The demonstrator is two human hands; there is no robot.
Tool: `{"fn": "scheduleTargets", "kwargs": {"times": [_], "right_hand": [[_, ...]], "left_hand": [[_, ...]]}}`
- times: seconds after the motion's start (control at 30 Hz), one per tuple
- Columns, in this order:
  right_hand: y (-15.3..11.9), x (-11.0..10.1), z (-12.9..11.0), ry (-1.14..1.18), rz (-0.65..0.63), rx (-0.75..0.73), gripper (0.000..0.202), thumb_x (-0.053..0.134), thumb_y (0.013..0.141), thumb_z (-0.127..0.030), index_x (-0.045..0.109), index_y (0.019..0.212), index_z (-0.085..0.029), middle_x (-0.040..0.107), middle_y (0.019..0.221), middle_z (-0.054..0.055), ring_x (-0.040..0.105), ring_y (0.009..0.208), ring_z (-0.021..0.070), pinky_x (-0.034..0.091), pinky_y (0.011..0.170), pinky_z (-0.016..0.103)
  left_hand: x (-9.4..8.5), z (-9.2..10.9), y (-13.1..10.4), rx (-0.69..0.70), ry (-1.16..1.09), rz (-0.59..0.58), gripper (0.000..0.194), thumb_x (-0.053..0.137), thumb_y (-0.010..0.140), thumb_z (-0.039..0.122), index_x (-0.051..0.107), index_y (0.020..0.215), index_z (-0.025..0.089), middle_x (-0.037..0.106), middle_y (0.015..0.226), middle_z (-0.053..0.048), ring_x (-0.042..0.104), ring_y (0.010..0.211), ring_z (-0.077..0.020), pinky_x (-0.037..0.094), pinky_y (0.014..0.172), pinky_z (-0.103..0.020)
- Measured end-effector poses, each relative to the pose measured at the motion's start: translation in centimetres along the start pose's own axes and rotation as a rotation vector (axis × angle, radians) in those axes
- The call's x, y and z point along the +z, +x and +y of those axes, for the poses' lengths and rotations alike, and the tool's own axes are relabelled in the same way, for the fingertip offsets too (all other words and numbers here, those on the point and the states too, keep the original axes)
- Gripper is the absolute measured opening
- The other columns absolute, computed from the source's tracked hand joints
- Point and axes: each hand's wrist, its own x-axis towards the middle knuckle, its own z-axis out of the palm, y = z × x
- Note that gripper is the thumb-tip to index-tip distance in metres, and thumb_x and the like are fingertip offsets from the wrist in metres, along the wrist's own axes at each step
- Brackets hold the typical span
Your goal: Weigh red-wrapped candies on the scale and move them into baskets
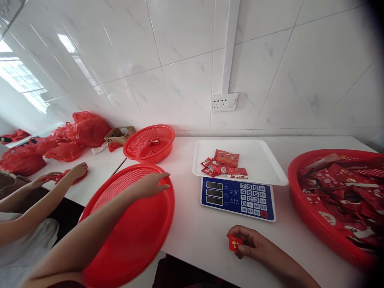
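Note:
My left hand (151,185) reaches over the right rim of a large red basket (129,240) at the table's front edge, its fingers apart and nothing in them. In my right hand (247,242) is a small red packet (235,243) with a yellow mark, pinched just in front of the blue scale (238,199). On the scale rests a white tray (264,162), with several red packets (226,158) lying on its left part.
At the right stands a red basket (300,196) full of packets. A smaller red basket (168,150) with a few packets is by the wall, beside a cardboard box (120,135) and red bags (91,130). At the left, another person's hands (78,171) handle red plastic.

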Motion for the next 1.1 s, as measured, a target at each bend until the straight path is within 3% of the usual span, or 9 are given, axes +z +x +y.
{"fn": "scheduleTargets", "kwargs": {"times": [0.1, 0.23, 0.37, 0.5, 0.67, 0.83, 0.97, 1.1], "right_hand": [[-0.2, 0.2, -0.1, 0.019, 0.007, -0.013, 0.037, 0.067, 0.074, -0.048, 0.058, 0.095, -0.020, 0.057, 0.076, 0.000, 0.052, 0.070, 0.0153, 0.042, 0.070, 0.031], [-0.2, 0.4, -0.3, 0.051, 0.021, -0.024, 0.038, 0.068, 0.073, -0.049, 0.058, 0.094, -0.019, 0.057, 0.077, 0.001, 0.052, 0.070, 0.0147, 0.041, 0.069, 0.030], [-0.2, 0.4, -0.3, 0.064, 0.032, -0.010, 0.040, 0.069, 0.071, -0.049, 0.058, 0.094, -0.019, 0.057, 0.076, 0.000, 0.052, 0.069, 0.0143, 0.041, 0.069, 0.030], [0.0, 0.3, 0.0, 0.084, 0.032, -0.009, 0.039, 0.069, 0.072, -0.049, 0.058, 0.094, -0.019, 0.058, 0.077, 0.001, 0.053, 0.070, 0.0151, 0.042, 0.070, 0.031], [0.2, 0.1, 0.2, 0.117, 0.033, -0.019, 0.037, 0.069, 0.073, -0.047, 0.058, 0.096, -0.019, 0.058, 0.078, 0.001, 0.054, 0.070, 0.0145, 0.042, 0.070, 0.030], [0.2, 0.0, 0.3, 0.122, 0.032, -0.014, 0.038, 0.069, 0.073, -0.046, 0.058, 0.097, -0.019, 0.058, 0.077, 0.001, 0.053, 0.070, 0.0144, 0.042, 0.069, 0.030], [0.2, 0.0, 0.3, 0.095, 0.020, -0.015, 0.039, 0.067, 0.074, -0.047, 0.057, 0.098, -0.019, 0.057, 0.076, 0.001, 0.052, 0.069, 0.0144, 0.041, 0.069, 0.030], [0.3, 0.0, 0.4, 0.068, 0.007, -0.011, 0.037, 0.066, 0.076, -0.047, 0.057, 0.097, -0.019, 0.057, 0.077, 0.001, 0.052, 0.069, 0.0146, 0.041, 0.070, 0.031]], "left_hand": [[0.5, 1.4, 2.3, -0.002, 0.058, 0.062, 0.059, 0.046, 0.084, 0.042, 0.035, 0.139, 0.022, 0.058, 0.126, -0.012, 0.057, 0.110, -0.0295, 0.044, 0.084, -0.035], [0.3, 0.4, 5.4, -0.033, 0.095, 0.184, 0.059, 0.049, 0.083, 0.044, 0.038, 0.136, 0.020, 0.059, 0.123, -0.013, 0.058, 0.106, -0.0291, 0.045, 0.080, -0.034], [-1.2, -3.1, 7.5, -0.141, 0.108, 0.317, 0.049, 0.040, 0.087, 0.048, 0.048, 0.127, 0.021, 0.061, 0.119, -0.012, 0.058, 0.104, -0.0285, 0.045, 0.078, -0.035], [-2.3, -8.4, 8.2, -0.245, 0.125, 0.426, 0.050, 0.026, 0.092, 0.046, 0.049, 0.127, 0.018, 0.057, 0.124, -0.015, 0.051, 0.114, -0.0299, 0.041, 0.088, -0.040], [-1.6, -15.3, 6.4, -0.236, 0.110, 0.319, 0.046, 0.039, 0.085, 0.051, 0.062, 0.109, 0.021, 0.066, 0.111, -0.007, 0.059, 0.103, -0.0241, 0.043, 0.087, -0.031], [-0.3, -20.3, 2.3, -0.347, 0.091, 0.355, 0.048, 0.035, 0.085, 0.053, 0.060, 0.109, 0.020, 0.064, 0.116, -0.008, 0.057, 0.107, -0.0257, 0.042, 0.089, -0.032], [0.7, -22.6, -1.3, -0.473, 0.056, 0.367, 0.042, 0.040, 0.083, 0.049, 0.062, 0.101, 0.018, 0.069, 0.103, -0.006, 0.062, 0.096, -0.0255, 0.047, 0.080, -0.031], [1.4, -22.9, -3.2, -0.630, 0.033, 0.446, 0.040, 0.037, 0.085, 0.048, 0.063, 0.095, 0.019, 0.070, 0.091, -0.003, 0.063, 0.092, -0.0242, 0.048, 0.080, -0.032]]}}
